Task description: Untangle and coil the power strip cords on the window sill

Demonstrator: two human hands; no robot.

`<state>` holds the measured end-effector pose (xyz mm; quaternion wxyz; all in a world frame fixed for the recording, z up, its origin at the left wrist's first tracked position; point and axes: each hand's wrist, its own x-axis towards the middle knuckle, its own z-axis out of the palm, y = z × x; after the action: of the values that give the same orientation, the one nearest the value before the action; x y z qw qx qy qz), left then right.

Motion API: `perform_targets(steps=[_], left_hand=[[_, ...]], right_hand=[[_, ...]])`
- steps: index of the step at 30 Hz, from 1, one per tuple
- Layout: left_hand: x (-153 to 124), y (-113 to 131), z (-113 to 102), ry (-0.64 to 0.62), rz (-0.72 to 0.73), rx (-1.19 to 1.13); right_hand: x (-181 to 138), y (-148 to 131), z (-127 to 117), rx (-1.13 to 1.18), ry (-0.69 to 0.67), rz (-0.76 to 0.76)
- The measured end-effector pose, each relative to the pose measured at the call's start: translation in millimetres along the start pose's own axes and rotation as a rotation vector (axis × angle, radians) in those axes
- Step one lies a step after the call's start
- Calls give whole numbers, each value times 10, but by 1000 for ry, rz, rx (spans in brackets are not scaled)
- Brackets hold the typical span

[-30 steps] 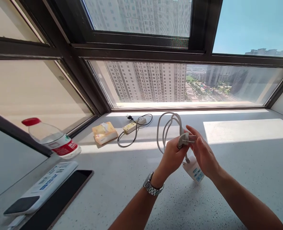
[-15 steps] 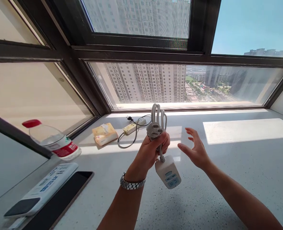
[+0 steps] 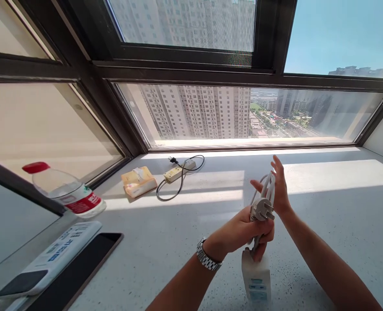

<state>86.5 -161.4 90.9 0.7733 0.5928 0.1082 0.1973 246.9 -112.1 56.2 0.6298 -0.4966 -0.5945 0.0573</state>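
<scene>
My left hand, with a metal watch on the wrist, is closed round a bundle of folded grey-white cable just below its three-pin plug. The white power strip at the cable's end hangs under that hand, close to the speckled sill. My right hand stands open behind the cable loops, fingers stretched upward and touching them.
On the white speckled window sill lie a yellow tissue pack and a small beige power strip with black cord at the back. A water bottle, a remote control and a dark tablet are at left.
My left hand has brought the cable bundle down and to the right, lowering the power strip toward the sill. My right hand has moved up against the cable loops.
</scene>
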Motion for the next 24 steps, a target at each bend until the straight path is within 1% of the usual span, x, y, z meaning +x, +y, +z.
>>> perform_targets(steps=[2,3,6,9,11,13,16,18,19,21,24], left_hand=[[26,-29,5,-27,-7,-34],[38,-37,3,-13,-3,-49],[66,-48,-33,85,13,-48],[65,-32,-107,123,-14,-7],[47,6,-162,154,-46,27],[24,62,-210,231,-52,104],[3,129,-248,407,7,253],[14,124,-246,537,72,327],[28,106,-240,581,97,342],[67,51,-223,613,121,321],[126,-5,-219,659,143,172]], right_hand=[[120,43,-114,38,5,14],[175,54,-178,75,-2,15],[289,41,-347,200,-44,52],[321,-12,-438,221,-121,125],[314,-48,-456,194,-176,131],[298,-81,-454,131,-184,117],[261,-130,-442,-54,-156,90],[233,-160,-438,-179,-144,76],[221,-171,-437,-224,-143,72],[205,-180,-435,-274,-151,73],[200,-171,-418,-266,-185,83]])
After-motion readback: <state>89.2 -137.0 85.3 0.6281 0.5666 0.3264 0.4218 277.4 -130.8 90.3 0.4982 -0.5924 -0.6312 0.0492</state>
